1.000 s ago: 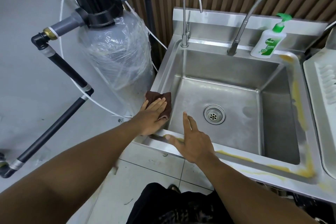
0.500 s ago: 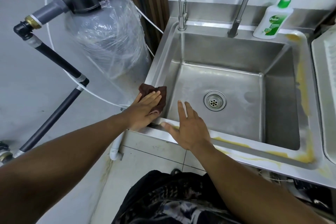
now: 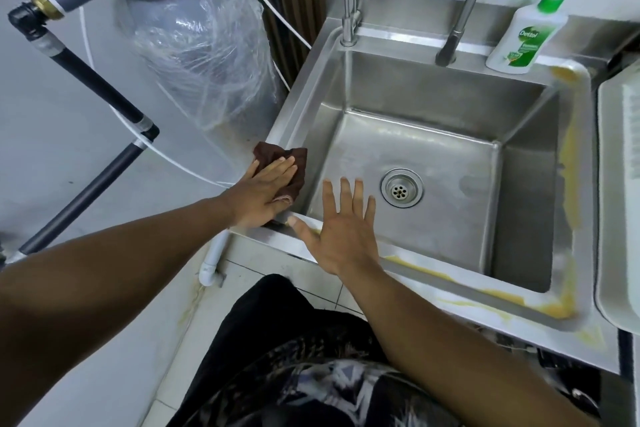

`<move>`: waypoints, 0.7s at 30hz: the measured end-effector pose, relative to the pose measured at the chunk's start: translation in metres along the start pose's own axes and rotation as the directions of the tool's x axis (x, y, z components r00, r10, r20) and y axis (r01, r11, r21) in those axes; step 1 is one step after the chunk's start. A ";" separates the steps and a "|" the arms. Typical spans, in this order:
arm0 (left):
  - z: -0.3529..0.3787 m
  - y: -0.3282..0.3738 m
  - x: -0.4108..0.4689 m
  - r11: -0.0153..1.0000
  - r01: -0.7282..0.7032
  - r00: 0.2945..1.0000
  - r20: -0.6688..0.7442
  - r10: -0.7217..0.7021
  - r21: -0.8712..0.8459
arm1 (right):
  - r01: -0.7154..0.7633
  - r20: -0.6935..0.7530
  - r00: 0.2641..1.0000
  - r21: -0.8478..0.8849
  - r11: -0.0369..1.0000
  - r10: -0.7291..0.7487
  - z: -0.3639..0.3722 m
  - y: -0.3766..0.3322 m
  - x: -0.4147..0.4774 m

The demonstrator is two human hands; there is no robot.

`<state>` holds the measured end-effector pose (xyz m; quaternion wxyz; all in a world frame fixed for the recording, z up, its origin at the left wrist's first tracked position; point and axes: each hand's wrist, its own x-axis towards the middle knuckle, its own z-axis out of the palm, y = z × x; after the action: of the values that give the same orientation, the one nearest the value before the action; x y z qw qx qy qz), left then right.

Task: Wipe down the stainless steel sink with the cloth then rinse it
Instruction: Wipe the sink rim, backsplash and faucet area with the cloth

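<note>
The stainless steel sink (image 3: 450,87) fills the right half of the head view, with a round drain (image 3: 401,187) in its floor. A dark brown cloth (image 3: 277,158) lies on the sink's left rim near the front corner. My left hand (image 3: 265,191) presses flat on the cloth with fingers together. My right hand (image 3: 341,225) hovers over the front rim with fingers spread, holding nothing. Yellow residue (image 3: 568,180) streaks the right rim, the front rim and the back right corner.
Two taps rise from the back ledge: a thin one (image 3: 348,21) at left and a flexible one (image 3: 457,28) at centre. A soap bottle (image 3: 523,42) with a green pump stands at back right. A plastic-wrapped tank (image 3: 207,55) and black pipes (image 3: 93,87) stand left of the sink. A second basin (image 3: 620,204) adjoins on the right.
The camera has moved closer and tilted down. My left hand stays pressed on the cloth at the left front corner. My right hand's fingers have spread wider over the front rim.
</note>
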<state>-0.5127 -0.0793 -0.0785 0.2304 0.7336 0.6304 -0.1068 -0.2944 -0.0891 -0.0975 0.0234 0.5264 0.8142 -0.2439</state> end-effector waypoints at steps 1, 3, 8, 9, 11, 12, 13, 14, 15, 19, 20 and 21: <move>0.000 -0.003 0.001 0.999 -0.025 1.000 0.003 0.025 0.020 | -0.001 -0.009 1.000 -0.004 1.000 0.001 0.000 0.000 -0.001; -0.006 -0.009 0.007 0.996 -0.080 0.997 0.015 0.079 0.050 | -0.002 -0.035 0.999 -0.014 1.000 0.002 0.000 0.001 -0.003; -0.039 -0.020 0.048 0.972 -0.189 0.979 0.099 0.177 0.139 | -0.049 -0.148 0.988 -0.036 0.998 0.043 0.004 0.000 -0.004; -0.044 -0.019 0.057 0.967 -0.189 0.979 0.112 0.171 0.171 | -0.047 -0.177 0.983 -0.033 0.998 0.040 0.005 0.001 -0.005; -0.053 -0.017 0.077 0.953 -0.177 0.981 0.123 0.150 0.245 | -0.055 -0.218 0.975 -0.004 0.998 0.053 0.010 0.001 -0.006; -0.057 -0.014 0.089 0.948 -0.162 0.984 0.113 0.135 0.274 | -0.062 -0.226 0.972 0.009 0.998 0.063 0.010 0.001 -0.006; -0.060 -0.011 0.100 0.943 -0.149 0.987 0.103 0.123 0.298 | -0.073 -0.221 0.972 0.025 0.997 0.077 0.011 0.001 -0.005; -0.063 -0.007 0.109 0.931 -0.143 0.988 0.104 0.114 0.335 | -0.088 -0.206 0.974 0.039 0.995 0.095 0.010 0.000 -0.005; -0.064 -0.003 0.117 0.906 -0.148 0.987 0.120 0.109 0.397 | -0.107 -0.191 0.975 0.041 0.993 0.113 0.008 -0.001 -0.005; -0.063 0.013 0.131 0.699 -0.204 0.970 0.238 0.050 0.685 | -0.176 -0.176 0.969 0.000 0.984 0.173 0.004 -0.005 -0.009; -0.064 0.018 0.130 0.640 -0.223 0.963 0.267 0.028 0.736 | -0.188 -0.161 0.969 0.011 0.982 0.187 0.003 -0.006 -0.009; -0.065 0.023 0.126 0.569 -0.251 0.954 0.300 0.008 0.783 | -0.192 -0.156 0.969 0.017 0.981 0.193 0.004 -0.006 -0.009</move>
<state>-0.4756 0.0601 -0.0733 -0.0429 0.7806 0.4183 -0.4625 -0.2964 -0.1003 -0.0960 -0.0176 0.6205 0.7583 -0.1992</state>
